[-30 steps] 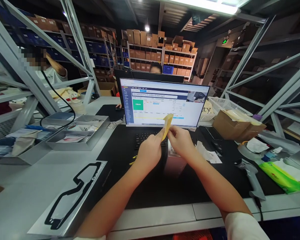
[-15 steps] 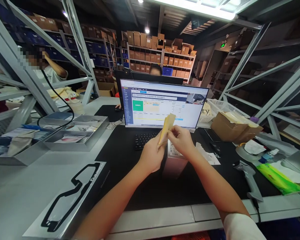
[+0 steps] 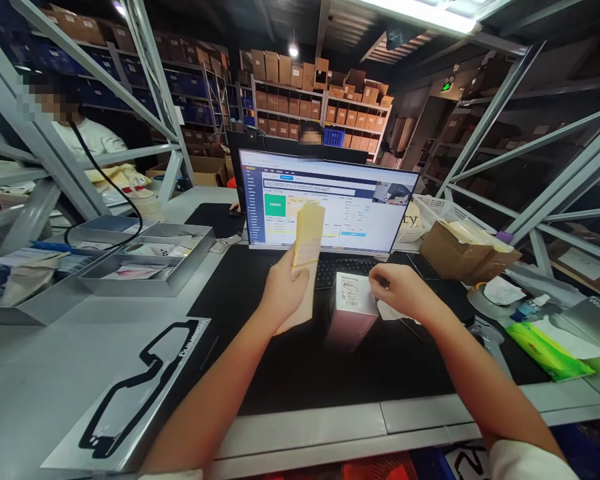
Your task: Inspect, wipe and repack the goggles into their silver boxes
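Observation:
My left hand (image 3: 284, 288) is closed around a yellow label sheet (image 3: 309, 233), held upright in front of the monitor; its paler lower end hangs below the fingers. Beside it on the black desk mat (image 3: 285, 373) stands a small box (image 3: 353, 320), pinkish on its side, with a white top bearing print and a barcode. At the right edge of the box's top is my right hand (image 3: 404, 288), thumb and fingertips pinched together. Anything between those fingertips is too small to make out. Under this hand lies a piece of white paper (image 3: 387, 312).
Behind the box are a keyboard (image 3: 340, 272) and a lit monitor (image 3: 325, 200). A barcode scanner (image 3: 490, 340) and green wipes pack (image 3: 550, 350) lie right. A flat printed box (image 3: 125, 393) and grey trays (image 3: 145, 283) are left. Two other people sit beyond the desk.
My hands have parted: the left moved left with the label sheet, now turned more face-on. My right hand moved right and down to the box's top edge, leaving the sheet.

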Demonstrator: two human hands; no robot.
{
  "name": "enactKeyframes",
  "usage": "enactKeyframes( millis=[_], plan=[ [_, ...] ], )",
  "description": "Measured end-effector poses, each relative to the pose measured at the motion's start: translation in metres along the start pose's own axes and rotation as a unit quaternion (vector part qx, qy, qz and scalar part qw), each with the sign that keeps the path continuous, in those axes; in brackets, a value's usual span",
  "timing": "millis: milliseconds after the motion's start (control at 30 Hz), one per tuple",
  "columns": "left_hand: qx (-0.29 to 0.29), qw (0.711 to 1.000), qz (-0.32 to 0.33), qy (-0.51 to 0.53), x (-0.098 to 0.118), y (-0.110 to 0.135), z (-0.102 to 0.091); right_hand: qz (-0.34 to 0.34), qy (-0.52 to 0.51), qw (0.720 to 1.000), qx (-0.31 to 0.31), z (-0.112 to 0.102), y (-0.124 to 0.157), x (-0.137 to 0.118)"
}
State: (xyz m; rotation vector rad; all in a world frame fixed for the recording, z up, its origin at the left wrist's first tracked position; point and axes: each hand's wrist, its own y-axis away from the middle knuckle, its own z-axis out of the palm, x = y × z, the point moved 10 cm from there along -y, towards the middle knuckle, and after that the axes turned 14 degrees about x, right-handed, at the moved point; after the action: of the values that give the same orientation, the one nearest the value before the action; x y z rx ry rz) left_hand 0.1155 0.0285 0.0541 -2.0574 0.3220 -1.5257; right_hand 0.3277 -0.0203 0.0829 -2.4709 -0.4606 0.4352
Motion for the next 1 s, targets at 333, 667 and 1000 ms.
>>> enactKeyframes(
  millis=[333, 667, 1000],
  plan=[
    [0.061, 0.997, 0.009, -0.051, -0.012, -0.014, -0.023, -0.183, 0.188, 0.944, -0.2, 0.035, 0.008, -0.036],
    [0.075, 0.996, 0.003, -0.053, -0.017, -0.02, -0.03, -0.112, 0.065, 0.985, -0.114, -0.003, 0.048, -0.023],
    [0.307, 0.924, -0.183, -0.136, -0.144, -0.094, -0.117, -0.138, 0.012, 0.989, 0.043, 0.02, 0.072, -0.015]
  ],
)
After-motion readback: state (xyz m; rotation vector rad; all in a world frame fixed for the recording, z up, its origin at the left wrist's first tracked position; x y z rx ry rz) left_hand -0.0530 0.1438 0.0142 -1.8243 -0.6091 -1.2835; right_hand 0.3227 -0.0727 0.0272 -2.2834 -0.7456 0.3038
